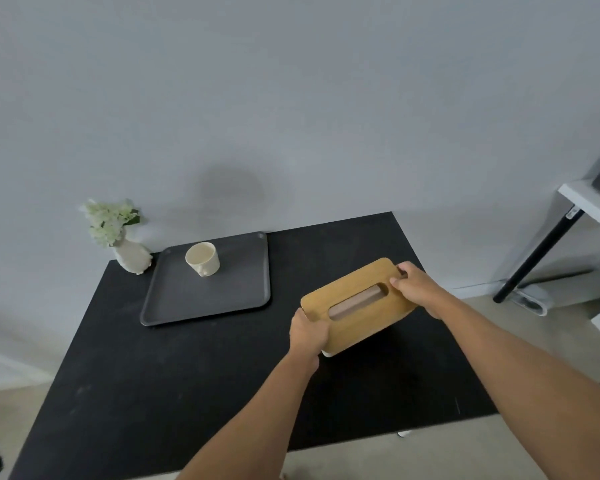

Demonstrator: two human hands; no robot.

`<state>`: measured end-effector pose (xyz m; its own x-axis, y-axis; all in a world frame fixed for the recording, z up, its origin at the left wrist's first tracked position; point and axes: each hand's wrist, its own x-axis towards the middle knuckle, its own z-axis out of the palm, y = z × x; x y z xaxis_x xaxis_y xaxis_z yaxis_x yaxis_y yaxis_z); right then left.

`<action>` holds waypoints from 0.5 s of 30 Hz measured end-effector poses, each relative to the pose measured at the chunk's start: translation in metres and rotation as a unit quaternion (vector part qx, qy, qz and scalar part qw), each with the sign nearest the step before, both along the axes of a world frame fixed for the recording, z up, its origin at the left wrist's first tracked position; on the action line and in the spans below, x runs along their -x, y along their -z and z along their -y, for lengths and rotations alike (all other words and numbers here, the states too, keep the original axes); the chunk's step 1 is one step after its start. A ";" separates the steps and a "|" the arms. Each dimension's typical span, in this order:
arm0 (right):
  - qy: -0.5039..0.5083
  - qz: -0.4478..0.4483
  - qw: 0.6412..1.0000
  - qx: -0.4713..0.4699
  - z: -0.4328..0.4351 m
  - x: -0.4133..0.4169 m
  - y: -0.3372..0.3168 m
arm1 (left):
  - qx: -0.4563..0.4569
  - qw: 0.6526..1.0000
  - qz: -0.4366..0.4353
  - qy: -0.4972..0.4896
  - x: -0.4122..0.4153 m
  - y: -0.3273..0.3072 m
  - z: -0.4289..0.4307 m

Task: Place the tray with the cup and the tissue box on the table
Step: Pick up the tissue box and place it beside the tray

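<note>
A single head-worn wide-angle view looked forward and steeply down from above the near edge of the worktop (153,393). It faced the wall (291,98) beyond the hands, with both forearms reaching in from the bottom right. Nearly the whole worktop fitted in frame, edges bowed by the lens.

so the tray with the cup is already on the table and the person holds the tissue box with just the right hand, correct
Not quite: in the head view both hands grip the tissue box, the left hand at its near end and the right hand at its far end. The tray with the cup is on the table.
</note>
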<state>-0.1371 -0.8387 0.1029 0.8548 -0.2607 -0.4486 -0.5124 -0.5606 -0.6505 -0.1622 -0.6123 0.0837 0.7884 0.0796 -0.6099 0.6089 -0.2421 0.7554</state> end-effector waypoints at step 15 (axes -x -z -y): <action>0.063 0.073 0.994 -0.042 -0.097 -0.086 -0.023 | 0.035 0.992 0.101 0.067 -0.145 -0.036 -0.114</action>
<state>-0.0515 -0.7421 0.1263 0.8756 -0.3360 -0.3469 -0.4715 -0.4393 -0.7647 -0.0167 -0.4983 0.1199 0.8960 -0.0717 -0.4383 0.4087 -0.2531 0.8769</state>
